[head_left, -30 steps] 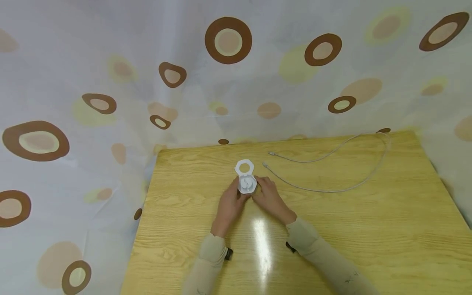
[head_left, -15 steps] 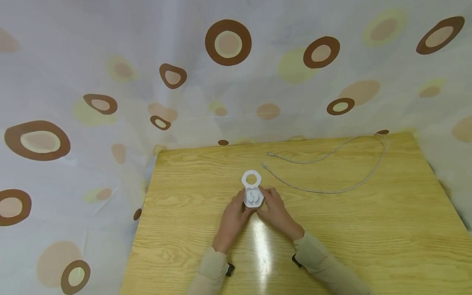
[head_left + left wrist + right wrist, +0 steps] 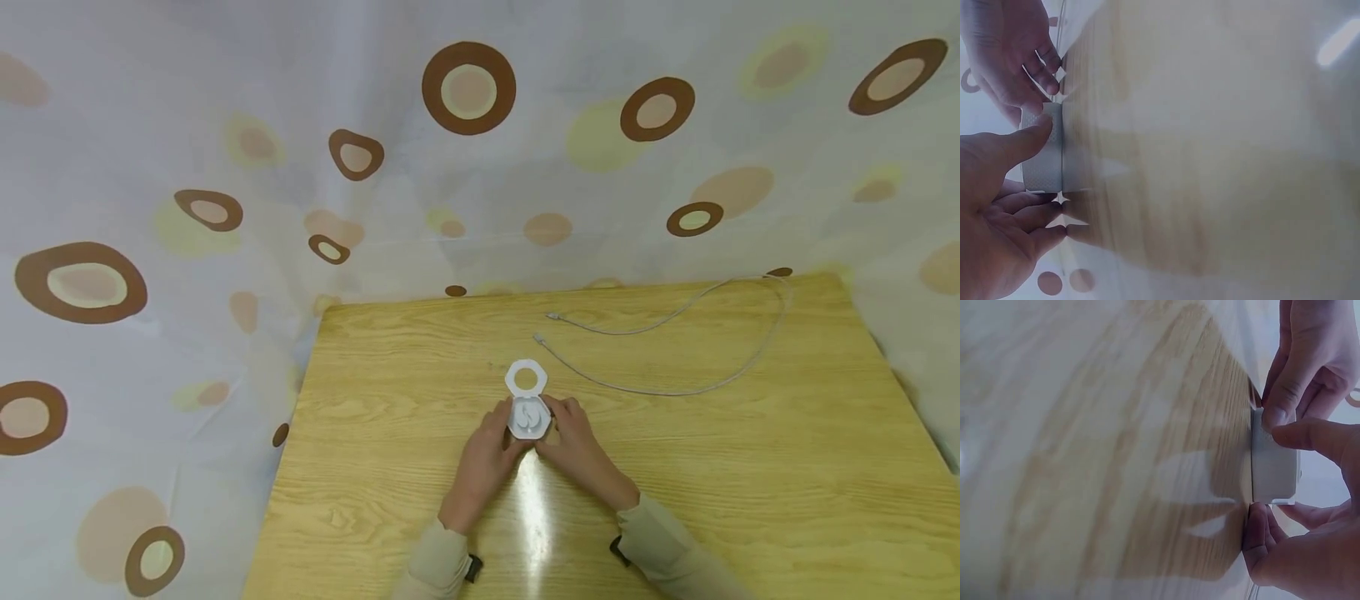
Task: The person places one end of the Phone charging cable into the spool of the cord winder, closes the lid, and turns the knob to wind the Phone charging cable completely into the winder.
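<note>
A small white hexagonal case (image 3: 529,433) stands on the table with its lid (image 3: 512,379) flipped back. The lid has a round opening in its middle. Two curved white pieces (image 3: 527,416) lie inside the case; their kind is too small to tell. My left hand (image 3: 483,467) grips the case from the left, thumb at the near side and fingers along the left side. From the right, my right hand (image 3: 588,458) holds it the same way. Both thumbs meet near the front wall of the case (image 3: 1274,465), as the right wrist view shows.
A thin white cable (image 3: 660,393) lies in a wide loop on the wooden table (image 3: 375,400), its two plug ends just beyond the case. A white sheet (image 3: 405,192) with brown and yellow spots hangs behind the table and along both sides.
Both hands have slid the lidded case toward the person and a little to the right, keeping their grip. The cable has stayed in place.
</note>
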Available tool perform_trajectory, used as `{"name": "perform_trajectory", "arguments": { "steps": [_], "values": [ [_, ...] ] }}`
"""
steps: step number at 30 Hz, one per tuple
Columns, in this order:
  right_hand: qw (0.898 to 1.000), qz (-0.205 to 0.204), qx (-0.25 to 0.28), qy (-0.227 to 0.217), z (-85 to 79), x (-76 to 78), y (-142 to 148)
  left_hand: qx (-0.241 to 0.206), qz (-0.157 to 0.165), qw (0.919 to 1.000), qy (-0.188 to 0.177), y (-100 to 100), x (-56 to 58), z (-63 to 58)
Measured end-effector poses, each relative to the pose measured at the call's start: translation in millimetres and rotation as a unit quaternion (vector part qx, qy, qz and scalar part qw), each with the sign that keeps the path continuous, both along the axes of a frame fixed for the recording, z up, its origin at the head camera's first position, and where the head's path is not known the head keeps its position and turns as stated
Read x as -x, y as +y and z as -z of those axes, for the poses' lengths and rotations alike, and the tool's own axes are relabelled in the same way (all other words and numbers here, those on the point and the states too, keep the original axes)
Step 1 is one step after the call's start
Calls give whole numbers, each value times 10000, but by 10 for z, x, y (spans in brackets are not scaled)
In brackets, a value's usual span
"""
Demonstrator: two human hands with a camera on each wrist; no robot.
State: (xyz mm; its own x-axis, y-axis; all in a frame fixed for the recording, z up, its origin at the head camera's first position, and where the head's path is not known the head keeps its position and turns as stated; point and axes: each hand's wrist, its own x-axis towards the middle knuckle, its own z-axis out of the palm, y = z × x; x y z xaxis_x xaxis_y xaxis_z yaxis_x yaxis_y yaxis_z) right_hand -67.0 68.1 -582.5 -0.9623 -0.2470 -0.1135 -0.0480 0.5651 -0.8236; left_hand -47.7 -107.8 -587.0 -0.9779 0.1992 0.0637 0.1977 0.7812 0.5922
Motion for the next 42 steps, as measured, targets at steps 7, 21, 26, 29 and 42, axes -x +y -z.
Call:
{"name": "perform_trajectory", "arguments": {
  "steps": [7,21,26,29,42],
  "values": [
    [10000,69,18,43,24,-65,82,234,81,9996,98,76,-89,-12],
    [9968,-532,341,497,7,-35,170,-24,433,9977,-525,-25,-109,-64],
    [9954,-646,329,632,-7,-25,191,-152,621,9956,-679,-70,-46,-113],
    [9953,-649,350,622,-14,-36,192,-142,578,9944,-878,-96,-12,-104],
    [9958,-570,358,619,3,-48,180,261,597,9978,-116,-55,59,-218]
  ]
}}
